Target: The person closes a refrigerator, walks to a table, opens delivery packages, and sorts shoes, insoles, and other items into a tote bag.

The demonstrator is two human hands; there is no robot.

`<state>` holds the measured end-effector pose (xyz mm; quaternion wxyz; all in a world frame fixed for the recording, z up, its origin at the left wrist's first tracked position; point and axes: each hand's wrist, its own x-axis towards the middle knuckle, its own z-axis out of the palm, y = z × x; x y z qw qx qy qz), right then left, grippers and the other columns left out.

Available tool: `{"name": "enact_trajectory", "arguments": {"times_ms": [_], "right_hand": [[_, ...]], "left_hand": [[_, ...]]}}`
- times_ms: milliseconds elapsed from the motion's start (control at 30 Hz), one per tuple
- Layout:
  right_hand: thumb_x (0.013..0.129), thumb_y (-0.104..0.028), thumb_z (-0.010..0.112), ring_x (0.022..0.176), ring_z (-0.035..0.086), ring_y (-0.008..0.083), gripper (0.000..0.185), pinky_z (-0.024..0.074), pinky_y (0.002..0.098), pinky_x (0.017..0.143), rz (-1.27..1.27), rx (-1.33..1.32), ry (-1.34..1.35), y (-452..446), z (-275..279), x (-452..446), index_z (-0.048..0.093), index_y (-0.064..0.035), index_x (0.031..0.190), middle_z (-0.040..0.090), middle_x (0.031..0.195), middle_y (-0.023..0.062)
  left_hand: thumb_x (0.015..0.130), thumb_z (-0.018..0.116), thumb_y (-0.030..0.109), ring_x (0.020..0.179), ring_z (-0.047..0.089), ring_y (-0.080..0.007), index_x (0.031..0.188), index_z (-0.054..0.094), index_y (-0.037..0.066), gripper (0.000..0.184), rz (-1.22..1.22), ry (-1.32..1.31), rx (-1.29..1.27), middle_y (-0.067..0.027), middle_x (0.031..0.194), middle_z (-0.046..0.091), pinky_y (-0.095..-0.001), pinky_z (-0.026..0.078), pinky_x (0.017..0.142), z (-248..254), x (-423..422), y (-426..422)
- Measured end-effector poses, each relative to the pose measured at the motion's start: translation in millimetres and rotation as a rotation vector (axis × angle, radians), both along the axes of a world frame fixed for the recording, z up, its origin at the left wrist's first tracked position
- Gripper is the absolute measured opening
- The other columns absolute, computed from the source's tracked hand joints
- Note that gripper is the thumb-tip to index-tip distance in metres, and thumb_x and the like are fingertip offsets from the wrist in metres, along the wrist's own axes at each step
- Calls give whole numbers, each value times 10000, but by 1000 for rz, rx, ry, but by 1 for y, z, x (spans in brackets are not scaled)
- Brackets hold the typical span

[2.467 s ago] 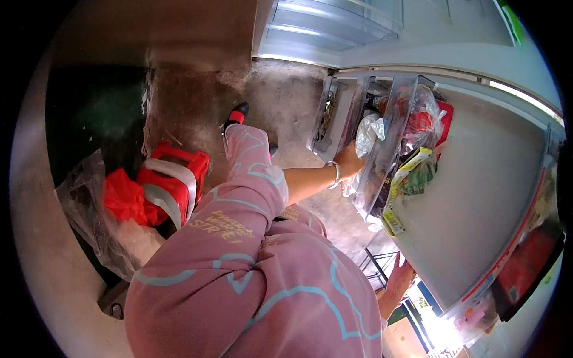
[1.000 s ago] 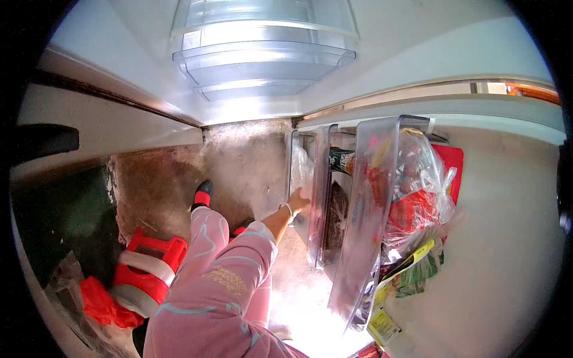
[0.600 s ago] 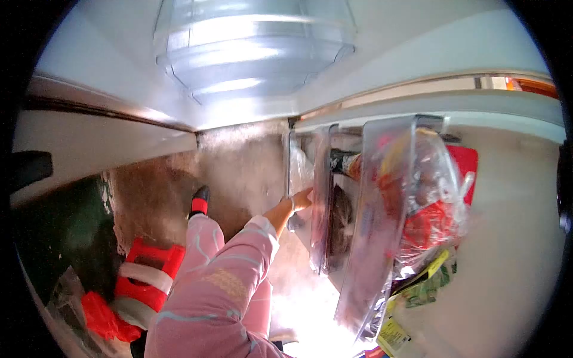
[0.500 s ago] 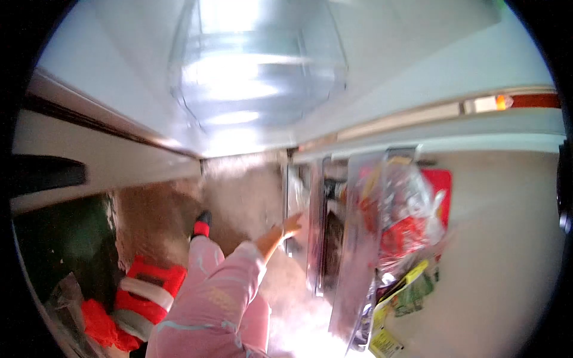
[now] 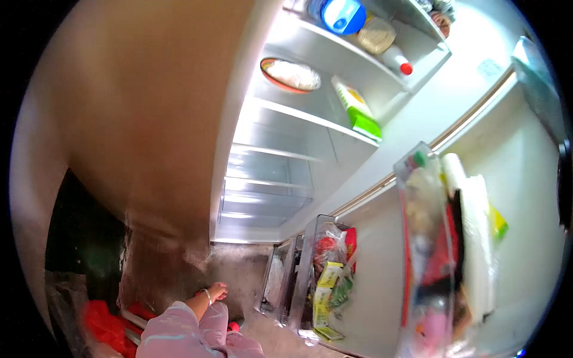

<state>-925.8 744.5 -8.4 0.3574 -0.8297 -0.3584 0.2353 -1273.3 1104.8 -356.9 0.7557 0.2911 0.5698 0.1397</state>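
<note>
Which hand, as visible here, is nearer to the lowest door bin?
Left, the only one visible. The left hand is apart from the lowest door bin, picture-left of it; the right hand is out of view.

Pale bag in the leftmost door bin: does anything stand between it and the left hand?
The see-through wall of the leftmost door bin appears to, on the side of the pale bag that faces the left hand. Between that wall and the hand, only floor shows.
</note>
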Motion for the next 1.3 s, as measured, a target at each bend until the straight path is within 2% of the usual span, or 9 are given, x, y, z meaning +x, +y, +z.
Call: {"name": "enact_trajectory", "arguments": {"times_ms": [33,167,233,367,467,567,700,1067,1300], "right_hand": [[737,49,636,1053,513,223,730,487,313,820,-209,85,245,13,10,-18,249,-47,1348,482,1222,115],[782,-38,613,931,551,189,515,491,282,722,244,42,-125,3,0,-12,389,22,1242,523,1147,134],[779,-35,590,865,572,209,428,491,284,703,210,-89,-10,1,-15,-5,455,41,1178,570,1061,152],[792,-217,611,920,573,349,476,489,407,749,437,-184,-416,34,10,2,485,16,1188,576,1052,211],[762,-267,580,689,589,351,233,469,484,608,502,-84,-773,62,45,3,639,-70,872,616,799,155],[774,-272,572,702,601,343,239,482,467,624,546,-307,-751,105,59,-26,636,-68,881,617,822,157],[783,-240,559,715,616,337,219,491,463,601,701,-106,-805,142,57,-29,622,-64,897,620,832,159],[833,-215,475,653,626,346,298,480,469,534,867,-117,-829,241,68,-108,517,-105,1107,634,727,166],[765,-77,555,724,656,290,204,521,389,554,979,-16,-899,272,79,-133,562,-60,968,654,775,129]], "left_hand": [[768,565,72,641,589,-173,1105,533,86,340,0,-3,4,-81,837,612,-313,500,543,5,-2,-2],[788,540,86,702,618,-196,1161,496,69,376,-25,-13,55,-99,902,628,-340,519,595,50,0,-33],[788,550,85,699,618,-194,1157,503,63,373,-22,-32,50,-96,891,629,-341,518,593,63,4,-48],[787,559,83,688,616,-196,1163,502,62,381,13,-32,106,-101,883,627,-330,517,587,76,-1,-92],[798,547,84,677,612,-199,1154,501,67,359,83,-17,88,-114,883,622,-315,516,572,73,-18,-127],[837,533,113,763,621,-208,1194,469,88,364,77,88,61,-125,964,617,-327,522,654,51,-50,-117],[806,509,76,600,597,-199,1165,470,75,360,123,173,71,-123,884,611,-317,511,485,18,-74,-130],[852,509,118,611,617,-210,1121,509,101,269,282,-171,-151,-107,823,633,-346,522,483,17,-141,-131],[871,517,143,625,617,-209,1104,514,85,241,242,-48,-107,-113,821,635,-354,530,525,58,-147,-145]]}}
